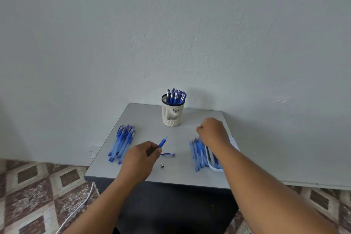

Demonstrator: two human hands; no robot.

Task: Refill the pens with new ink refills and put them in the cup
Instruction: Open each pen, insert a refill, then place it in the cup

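left hand (141, 155): curled round a pen barrel (163, 142), blue grip end poking up and away from the fingers, open tip; held above the table's middle, toward the near edge.
right hand (212, 132): fingers curled down over the far end of the refill row, near the right edge; whether a refill is pinched — cannot tell, fingertips hidden.
refills (197, 153): thin blue tubes laid side by side by the right edge, just beside a white tray (213, 168) with more blue sticks in it.
loose parts: pen cap (168, 154) flat on the table just right of the left hand; small metal tip cone (162, 165) near the front edge.
pens to do (122, 141): bundle lying by the left edge.
cup (173, 113): slotted, cream, upright at the far edge, middle; capped pens (175, 96) standing in it.
table (144, 119): grey, small, against the wall.
handling, judged: refill light, thin, bendy, likely rolls — best pinched mid-length with thumb and forefinger, tip kept clear. barrel stiff, smooth plastic; rubber grip section the surest hold. cone tiny, easy to knock off the front edge.
step, judged: barrel open, awaiting a new refill.
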